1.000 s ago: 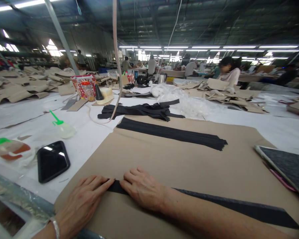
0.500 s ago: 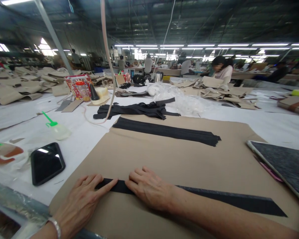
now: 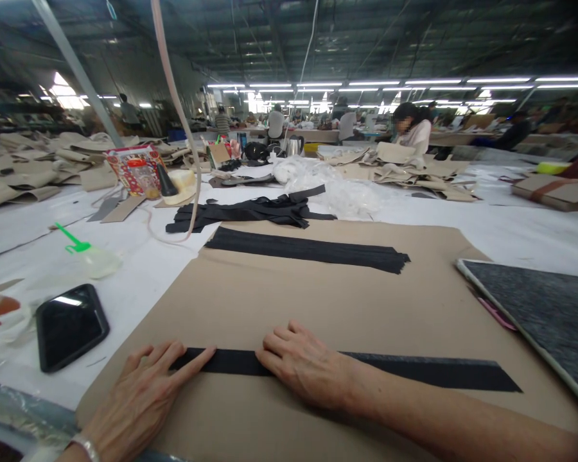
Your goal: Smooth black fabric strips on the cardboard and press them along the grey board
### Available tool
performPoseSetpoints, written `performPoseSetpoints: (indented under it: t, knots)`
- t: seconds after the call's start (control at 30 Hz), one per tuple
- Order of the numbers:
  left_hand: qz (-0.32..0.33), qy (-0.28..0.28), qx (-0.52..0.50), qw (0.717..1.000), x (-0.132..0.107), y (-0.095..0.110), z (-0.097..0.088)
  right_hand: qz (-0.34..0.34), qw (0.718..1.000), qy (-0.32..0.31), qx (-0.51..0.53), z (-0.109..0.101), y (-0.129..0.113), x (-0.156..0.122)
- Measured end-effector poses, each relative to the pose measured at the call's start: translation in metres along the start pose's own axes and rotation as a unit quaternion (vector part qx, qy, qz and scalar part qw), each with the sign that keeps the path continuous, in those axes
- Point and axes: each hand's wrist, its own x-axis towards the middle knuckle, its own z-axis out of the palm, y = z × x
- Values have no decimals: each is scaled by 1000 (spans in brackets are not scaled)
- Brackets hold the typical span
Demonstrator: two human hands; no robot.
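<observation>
Two hands now lie farther apart on one black strip (image 3: 236, 362) than a second ago: the left hand (image 3: 142, 388) and the right hand (image 3: 308, 366) leave a longer flat stretch showing between them. From where I stand, that suggests the strip is being smoothed along its length. It lies on a brown sheet (image 3: 356, 295), just ahead of the worker, running from nine towards three o'clock.

The left hand's fingers are spread, one digit stretched out onto the strip, pressing rather than gripping. The right hand lies palm down with its fingers curled; their tips are hidden, so I cannot tell whether they pinch the strip. The right forearm (image 3: 414, 407) hides part of it.

Taking the right hand as the clock's centre, a neat stack of black strips (image 3: 308, 249) sits at twelve o'clock, with a loose black heap (image 3: 255, 212) beyond it, nearer eleven. A hanging hose (image 3: 197, 160) dips in front of that heap, so anyone reaching there must get round it. A phone (image 3: 72, 327) and a green-nozzled bottle (image 3: 99, 263) rest towards ten. Between two and three, a dark grey board (image 3: 539, 301) overlaps the sheet, close to the strip's right tip, leaving little spare room there.
</observation>
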Motion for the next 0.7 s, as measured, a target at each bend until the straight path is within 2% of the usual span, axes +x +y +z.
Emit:
performPoseSetpoints:
  t: [0.2,0.5,0.7]
  knots:
    - [-12,-26,-12,1000,3,2,-3,10,1000,-5,1,-8,3,-20]
    - [-21,-26,2,999,-7,-5,13,31,999,-18,5,-11,11,-53]
    - [-12,-35,23,999,-8,-4,13,50,998,-24,1,-15,17,-82]
